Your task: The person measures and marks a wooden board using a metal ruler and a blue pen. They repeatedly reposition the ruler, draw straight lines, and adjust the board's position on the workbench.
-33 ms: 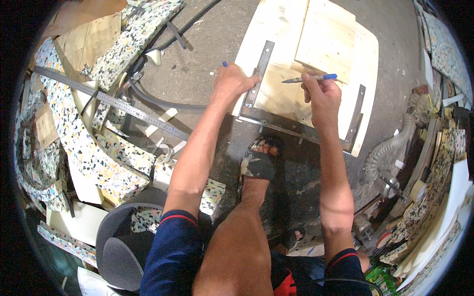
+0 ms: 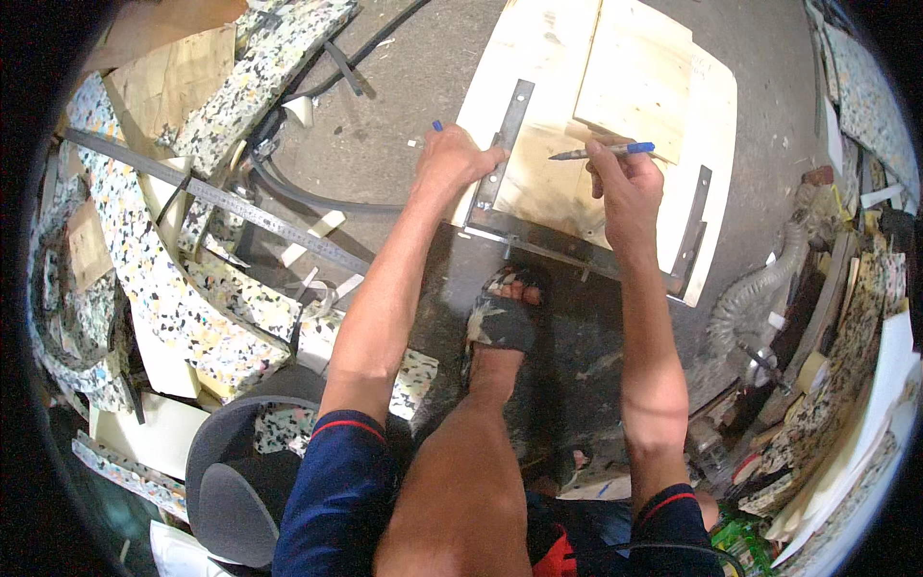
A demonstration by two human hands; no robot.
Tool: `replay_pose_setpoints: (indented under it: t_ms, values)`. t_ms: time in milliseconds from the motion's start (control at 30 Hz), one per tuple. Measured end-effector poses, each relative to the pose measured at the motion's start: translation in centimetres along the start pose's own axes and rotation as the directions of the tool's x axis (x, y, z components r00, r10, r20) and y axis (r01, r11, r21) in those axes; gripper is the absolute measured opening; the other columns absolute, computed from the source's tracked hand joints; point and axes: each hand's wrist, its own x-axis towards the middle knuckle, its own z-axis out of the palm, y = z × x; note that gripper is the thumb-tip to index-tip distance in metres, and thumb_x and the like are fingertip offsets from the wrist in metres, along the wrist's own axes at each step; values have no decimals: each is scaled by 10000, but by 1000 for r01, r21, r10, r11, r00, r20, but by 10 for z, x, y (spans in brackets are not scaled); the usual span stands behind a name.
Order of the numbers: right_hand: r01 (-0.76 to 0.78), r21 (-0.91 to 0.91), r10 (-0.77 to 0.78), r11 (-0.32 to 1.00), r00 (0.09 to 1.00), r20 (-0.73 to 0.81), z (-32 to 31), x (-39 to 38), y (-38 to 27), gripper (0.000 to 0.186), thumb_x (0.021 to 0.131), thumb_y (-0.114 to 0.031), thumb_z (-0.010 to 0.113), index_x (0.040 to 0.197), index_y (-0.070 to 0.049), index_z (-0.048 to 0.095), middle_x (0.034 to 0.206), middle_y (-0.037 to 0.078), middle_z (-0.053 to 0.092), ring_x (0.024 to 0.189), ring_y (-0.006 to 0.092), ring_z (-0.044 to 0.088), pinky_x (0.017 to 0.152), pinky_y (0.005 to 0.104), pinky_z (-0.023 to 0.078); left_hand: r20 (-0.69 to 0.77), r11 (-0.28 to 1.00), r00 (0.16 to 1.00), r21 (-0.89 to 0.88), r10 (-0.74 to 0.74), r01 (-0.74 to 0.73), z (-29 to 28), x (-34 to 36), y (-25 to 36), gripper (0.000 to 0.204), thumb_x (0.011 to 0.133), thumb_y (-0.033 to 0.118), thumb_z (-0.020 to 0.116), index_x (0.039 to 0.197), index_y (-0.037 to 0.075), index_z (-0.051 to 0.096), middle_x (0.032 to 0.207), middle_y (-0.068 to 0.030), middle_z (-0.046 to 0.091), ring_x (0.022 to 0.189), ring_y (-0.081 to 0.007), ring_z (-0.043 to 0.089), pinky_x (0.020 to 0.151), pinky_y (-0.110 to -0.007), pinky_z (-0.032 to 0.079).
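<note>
A pale wooden board (image 2: 538, 43) with rounded far corners lies on the floor in front of me. Along its near end sits a dark U-shaped metal frame (image 2: 558, 245), one arm running up each side. My left hand (image 2: 448, 159) is closed at the board's left edge, thumb pressing on the frame's left arm; its other fingers are partly hidden. A small blue tip (image 2: 437, 125) pokes out by those fingers. Over the board, my right hand (image 2: 630, 192) pinches a pen (image 2: 574, 155) with a blue end, its point toward the left. A smaller wooden piece (image 2: 635, 72) rests on the board.
Speckled foam offcuts (image 2: 154, 260) pile up at the left, with a long steel ruler (image 2: 260, 219) across them. Beside my left arm stands a dark grey foam roll (image 2: 231, 500). A ribbed hose (image 2: 760, 288) and more scraps line the right side. My sandalled foot (image 2: 505, 317) is near the board.
The pen in my right hand has shifted very slightly to the left. Both hands otherwise stay in place.
</note>
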Motion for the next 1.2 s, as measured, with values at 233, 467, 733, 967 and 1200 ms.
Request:
replay_pose_setpoints:
  t_ms: [233,467,733,967,1200]
  values:
    - [142,-178,-134,974,989,58,26,52,17,202,943,-171,709,1011,18,714,782,36,694,701,72,603,635,247,485,-38,998,998,-45,-49,47,-1,-4,4,838,763,456,811,1309,-127,559,1346,-392,525,1232,-462,592,1034,-479,506]
    - [303,-487,-268,819,953,142,46,83,36,167,920,-158,683,1014,-28,730,714,72,698,646,134,655,634,293,530,-44,996,996,-63,-71,68,5,-2,8,853,757,429,823,1325,-133,525,1365,-368,515,1252,-451,579,1047,-473,495]
    - [276,-577,-244,769,960,135,55,81,34,168,911,-153,689,1011,-25,728,727,101,693,651,168,664,648,316,535,-67,994,994,-63,-91,87,-7,-19,15,842,763,428,826,1351,-92,522,1367,-346,524,1271,-439,567,1061,-467,494]
    - [260,-573,-220,777,966,140,57,81,42,164,919,-159,710,1038,-47,729,704,107,676,637,164,650,634,320,527,-62,995,994,-66,-84,80,-5,-17,11,834,773,422,832,1343,-101,519,1392,-320,515,1280,-425,564,1063,-462,495]
    - [483,-627,-366,611,875,317,59,86,38,155,924,-149,661,1033,-50,710,715,149,673,644,285,670,626,371,539,-64,991,993,-104,-94,87,-7,-18,11,815,773,394,842,1334,-104,524,1382,-330,516,1274,-435,564,1061,-464,492]
